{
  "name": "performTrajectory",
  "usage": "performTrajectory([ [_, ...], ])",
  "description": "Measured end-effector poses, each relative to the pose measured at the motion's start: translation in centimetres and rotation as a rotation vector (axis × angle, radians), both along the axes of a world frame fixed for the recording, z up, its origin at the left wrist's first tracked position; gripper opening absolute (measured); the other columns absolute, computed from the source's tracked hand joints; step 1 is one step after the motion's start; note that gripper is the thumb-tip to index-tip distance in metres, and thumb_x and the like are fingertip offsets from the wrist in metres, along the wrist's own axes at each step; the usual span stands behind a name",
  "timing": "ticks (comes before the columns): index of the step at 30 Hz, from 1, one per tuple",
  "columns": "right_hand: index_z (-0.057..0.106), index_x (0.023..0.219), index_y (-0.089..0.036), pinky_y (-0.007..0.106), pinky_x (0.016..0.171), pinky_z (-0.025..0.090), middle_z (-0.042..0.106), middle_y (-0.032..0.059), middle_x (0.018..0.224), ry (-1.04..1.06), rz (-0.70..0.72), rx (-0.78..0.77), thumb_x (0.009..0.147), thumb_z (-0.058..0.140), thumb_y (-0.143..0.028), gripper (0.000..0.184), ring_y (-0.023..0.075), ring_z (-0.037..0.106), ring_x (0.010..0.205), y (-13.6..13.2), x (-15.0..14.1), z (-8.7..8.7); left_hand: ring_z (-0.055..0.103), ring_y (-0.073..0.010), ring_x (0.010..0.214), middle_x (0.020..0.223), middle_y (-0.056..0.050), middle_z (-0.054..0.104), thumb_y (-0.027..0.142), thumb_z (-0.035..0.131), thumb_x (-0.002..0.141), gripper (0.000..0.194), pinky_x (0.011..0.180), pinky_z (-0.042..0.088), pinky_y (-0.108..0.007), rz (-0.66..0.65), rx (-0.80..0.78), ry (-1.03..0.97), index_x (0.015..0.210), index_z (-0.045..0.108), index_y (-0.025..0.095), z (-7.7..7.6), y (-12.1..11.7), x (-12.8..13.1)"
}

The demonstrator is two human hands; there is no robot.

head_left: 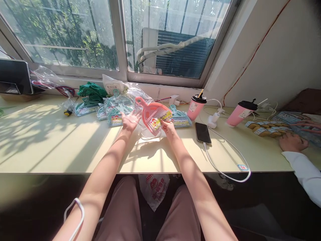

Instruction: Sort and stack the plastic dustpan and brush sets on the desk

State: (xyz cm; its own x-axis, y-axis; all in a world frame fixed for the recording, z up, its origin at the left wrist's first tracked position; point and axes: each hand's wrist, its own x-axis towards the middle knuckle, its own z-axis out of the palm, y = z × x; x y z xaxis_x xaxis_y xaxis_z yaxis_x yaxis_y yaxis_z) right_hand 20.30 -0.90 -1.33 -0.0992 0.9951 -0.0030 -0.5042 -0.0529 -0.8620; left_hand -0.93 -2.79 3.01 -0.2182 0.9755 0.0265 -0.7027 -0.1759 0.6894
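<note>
A pink mini dustpan (150, 112) with a yellow label is held tilted above the pale yellow table (50, 147). My right hand (168, 129) pinches its lower right edge at the label. My left hand (130, 121) is open, palm up with fingers spread, just left of the dustpan beside its clear plastic wrapper. Behind them lies a heap of teal dustpan sets in clear bags (114, 107), and one more teal set (179, 117) lies to the right.
A black phone (202, 132) on a white cable lies right of my hands. Two pink lidded cups (196, 106) (241, 113) stand near the wall. Another person's hand (292, 142) works on packets at far right. A dark tablet (13, 77) stands far left.
</note>
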Motion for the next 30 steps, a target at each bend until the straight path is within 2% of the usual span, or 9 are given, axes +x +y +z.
performTrajectory([
  [2, 0.072, 0.084, -0.018, 0.029, 0.080, 0.062, 0.081, 0.0038, 0.087, -0.030, 0.034, 0.016, 0.066, 0.094, -0.022, 0.028, 0.0177, 0.075, 0.081, -0.3, -0.2, -0.2, 0.062, -0.0341, 0.140, 0.135, -0.018, 0.072, 0.067, 0.015, 0.107, 0.078, 0.113, 0.054, -0.056, -0.106, 0.027, -0.074, 0.155, 0.051, 0.018, 0.1, -0.5, 0.7],
  [5, 0.073, 0.085, -0.018, 0.029, 0.078, 0.062, 0.081, 0.0039, 0.085, -0.055, 0.077, 0.012, 0.064, 0.095, -0.022, 0.030, 0.0176, 0.075, 0.079, -0.7, -0.5, -0.1, 0.069, -0.0359, 0.130, 0.116, -0.016, 0.079, 0.061, 0.019, 0.109, 0.071, 0.111, 0.056, -0.058, -0.255, 0.070, -0.102, 0.147, 0.060, 0.016, -0.2, -1.3, 2.1],
  [11, 0.074, 0.082, -0.018, 0.029, 0.076, 0.064, 0.081, 0.0031, 0.082, -0.019, 0.077, -0.002, 0.064, 0.094, -0.018, 0.026, 0.0179, 0.076, 0.077, -0.5, -1.2, 0.5, 0.068, -0.0371, 0.129, 0.120, -0.015, 0.079, 0.061, 0.041, 0.105, 0.061, 0.114, 0.053, -0.056, -0.407, 0.139, -0.094, 0.139, 0.067, 0.016, -1.5, -0.9, 4.1],
  [16, 0.069, 0.079, -0.020, 0.029, 0.076, 0.066, 0.078, 0.0017, 0.074, 0.010, -0.143, -0.142, 0.065, 0.095, -0.017, 0.030, 0.0196, 0.078, 0.079, -0.3, -1.7, 0.6, 0.063, -0.0384, 0.137, 0.129, -0.015, 0.076, 0.078, 0.037, 0.099, 0.078, 0.118, 0.050, -0.057, -0.291, 0.127, -0.044, 0.137, 0.068, 0.018, -2.1, -0.1, 4.1],
  [18, 0.067, 0.080, -0.020, 0.031, 0.080, 0.068, 0.078, 0.0020, 0.075, 0.039, -0.221, -0.150, 0.065, 0.095, -0.019, 0.032, 0.0209, 0.079, 0.085, -0.4, -1.6, 0.6, 0.061, -0.0394, 0.140, 0.137, -0.015, 0.073, 0.083, 0.047, 0.093, 0.079, 0.118, 0.049, -0.059, -0.297, 0.186, 0.067, 0.136, 0.069, 0.020, -2.1, -0.2, 4.1],
  [21, 0.067, 0.081, -0.019, 0.032, 0.085, 0.069, 0.079, 0.0027, 0.080, 0.089, -0.300, -0.157, 0.067, 0.093, -0.019, 0.029, 0.0213, 0.079, 0.091, -0.6, -1.4, 0.6, 0.058, -0.0381, 0.143, 0.143, -0.012, 0.070, 0.064, 0.083, 0.079, 0.074, 0.120, 0.047, -0.057, -0.274, 0.301, 0.301, 0.139, 0.065, 0.025, -2.3, -0.4, 5.1],
  [23, 0.067, 0.081, -0.019, 0.032, 0.086, 0.069, 0.080, 0.0028, 0.082, 0.106, -0.321, -0.151, 0.069, 0.091, -0.019, 0.027, 0.0208, 0.079, 0.091, -0.8, -1.3, 0.7, 0.057, -0.0369, 0.144, 0.140, -0.012, 0.070, 0.043, 0.095, 0.068, 0.080, 0.122, 0.045, -0.055, -0.172, 0.321, 0.403, 0.138, 0.063, 0.024, -2.8, -0.3, 5.9],
  [26, 0.067, 0.085, -0.020, 0.033, 0.087, 0.068, 0.080, 0.0023, 0.084, 0.116, -0.318, -0.111, 0.071, 0.089, -0.022, 0.026, 0.0197, 0.078, 0.091, -1.0, -1.4, 0.6, 0.058, -0.0371, 0.141, 0.137, -0.013, 0.070, 0.034, 0.096, 0.061, 0.083, 0.123, 0.042, -0.054, -0.030, 0.275, 0.457, 0.135, 0.061, 0.020, -4.0, 0.2, 6.7],
  [30, 0.067, 0.095, -0.021, 0.034, 0.089, 0.067, 0.080, 0.0030, 0.091, 0.092, -0.297, -0.079, 0.074, 0.087, -0.030, 0.031, 0.0192, 0.077, 0.091, -0.9, -1.9, 0.4, 0.057, -0.0380, 0.142, 0.140, -0.013, 0.069, 0.033, 0.093, 0.063, 0.080, 0.122, 0.043, -0.055, 0.012, 0.233, 0.492, 0.134, 0.059, 0.022, -4.8, 0.6, 6.5],
])
